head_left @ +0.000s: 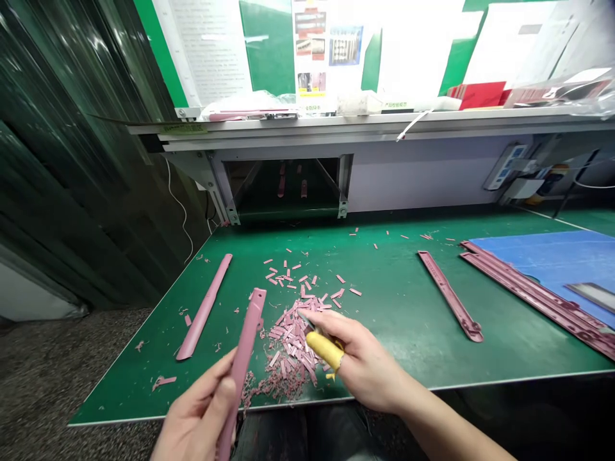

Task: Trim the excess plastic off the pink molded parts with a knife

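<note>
My left hand point(204, 410) is closed around a long pink plastic strip point(247, 339), tilted with its holed end up and away from me. In my right hand point(368, 365) is a small knife point(306, 318), its dark blade pointing left toward the strip but apart from it. Yellow wrapping point(325, 349) covers my right thumb. Beneath and between my hands lies a heap of small pink offcuts point(295, 336), with curly pink shavings point(281, 384) near the table's front edge. How the fingers wrap the knife's handle is partly hidden.
Another pink strip point(206, 307) lies on the green table point(384, 288) to the left. Right of my hands lies a pink strip point(449, 294), inner side up, and several more point(533, 294) beside a blue sheet point(552, 256). A conveyor opening point(288, 205) and a shelf point(365, 128) stand behind.
</note>
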`<state>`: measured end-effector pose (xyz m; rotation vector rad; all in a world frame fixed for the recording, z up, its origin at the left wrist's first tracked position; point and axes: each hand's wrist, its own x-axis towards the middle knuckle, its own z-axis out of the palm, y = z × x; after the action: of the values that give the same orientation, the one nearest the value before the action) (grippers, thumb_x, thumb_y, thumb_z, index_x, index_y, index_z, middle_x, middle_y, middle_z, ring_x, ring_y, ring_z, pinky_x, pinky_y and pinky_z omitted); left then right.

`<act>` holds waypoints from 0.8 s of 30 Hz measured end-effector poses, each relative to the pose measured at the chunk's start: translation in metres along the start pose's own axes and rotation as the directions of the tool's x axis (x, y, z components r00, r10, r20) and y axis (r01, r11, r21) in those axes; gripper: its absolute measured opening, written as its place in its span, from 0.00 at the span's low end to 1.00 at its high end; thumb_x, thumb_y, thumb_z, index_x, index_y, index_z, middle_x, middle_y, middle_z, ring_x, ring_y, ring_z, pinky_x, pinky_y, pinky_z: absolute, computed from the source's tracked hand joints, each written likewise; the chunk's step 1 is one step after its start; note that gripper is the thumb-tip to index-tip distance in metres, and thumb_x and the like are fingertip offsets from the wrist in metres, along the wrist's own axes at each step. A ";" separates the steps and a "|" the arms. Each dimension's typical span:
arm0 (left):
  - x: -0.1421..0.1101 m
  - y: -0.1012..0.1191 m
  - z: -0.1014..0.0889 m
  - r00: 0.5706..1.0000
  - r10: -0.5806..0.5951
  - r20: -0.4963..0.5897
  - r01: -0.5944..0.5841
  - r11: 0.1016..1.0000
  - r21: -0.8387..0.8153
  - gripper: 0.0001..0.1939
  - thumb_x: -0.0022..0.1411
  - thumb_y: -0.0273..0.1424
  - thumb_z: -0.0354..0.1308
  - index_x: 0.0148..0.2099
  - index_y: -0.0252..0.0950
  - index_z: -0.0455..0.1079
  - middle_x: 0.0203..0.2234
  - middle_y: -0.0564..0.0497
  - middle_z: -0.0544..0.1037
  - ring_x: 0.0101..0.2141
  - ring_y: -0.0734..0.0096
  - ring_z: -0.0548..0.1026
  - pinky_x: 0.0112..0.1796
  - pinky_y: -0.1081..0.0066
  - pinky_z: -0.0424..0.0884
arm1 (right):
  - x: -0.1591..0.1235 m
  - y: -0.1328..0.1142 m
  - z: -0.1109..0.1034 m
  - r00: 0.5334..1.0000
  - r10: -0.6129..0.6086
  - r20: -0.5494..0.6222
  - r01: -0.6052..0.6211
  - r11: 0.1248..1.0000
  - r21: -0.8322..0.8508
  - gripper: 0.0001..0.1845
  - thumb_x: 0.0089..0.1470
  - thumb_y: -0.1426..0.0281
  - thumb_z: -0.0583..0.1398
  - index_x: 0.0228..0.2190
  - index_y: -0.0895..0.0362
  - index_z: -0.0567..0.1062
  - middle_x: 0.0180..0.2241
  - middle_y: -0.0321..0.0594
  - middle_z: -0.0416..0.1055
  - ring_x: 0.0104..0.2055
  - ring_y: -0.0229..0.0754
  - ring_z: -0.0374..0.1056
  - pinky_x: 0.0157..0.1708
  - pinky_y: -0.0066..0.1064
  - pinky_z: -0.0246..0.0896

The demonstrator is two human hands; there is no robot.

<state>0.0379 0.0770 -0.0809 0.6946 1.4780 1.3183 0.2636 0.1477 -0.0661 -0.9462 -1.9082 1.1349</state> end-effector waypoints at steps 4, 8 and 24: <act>0.007 -0.012 0.026 0.956 -0.293 0.030 0.292 0.929 -0.227 0.17 0.50 0.43 0.67 0.40 0.41 0.75 0.16 0.60 0.67 0.14 0.80 0.62 0.16 0.79 0.63 | -0.001 0.018 0.010 0.986 0.066 0.152 -0.095 0.978 0.187 0.23 0.66 0.56 0.47 0.57 0.51 0.66 0.32 0.37 0.70 0.27 0.34 0.63 0.27 0.26 0.62; 0.011 -0.022 0.038 0.935 -0.349 0.058 0.351 0.894 -0.280 0.11 0.54 0.33 0.66 0.41 0.39 0.77 0.20 0.58 0.73 0.18 0.80 0.70 0.28 0.79 0.73 | 0.012 0.024 0.016 0.996 -0.086 -0.010 0.081 0.971 -0.224 0.23 0.62 0.51 0.51 0.43 0.55 0.73 0.29 0.36 0.69 0.29 0.36 0.62 0.30 0.27 0.56; 0.006 0.004 0.054 0.976 -0.159 0.147 0.195 0.940 -0.281 0.08 0.60 0.32 0.61 0.41 0.36 0.77 0.23 0.55 0.77 0.27 0.76 0.76 0.33 0.80 0.73 | 0.015 0.012 0.035 0.976 -0.194 0.098 0.202 0.635 -0.745 0.28 0.62 0.48 0.47 0.27 0.57 0.70 0.25 0.39 0.69 0.24 0.38 0.61 0.22 0.30 0.42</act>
<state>0.0853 0.1038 -0.0739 0.4291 1.1840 1.2967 0.2296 0.1514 -0.0864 -1.0963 -2.4703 0.1526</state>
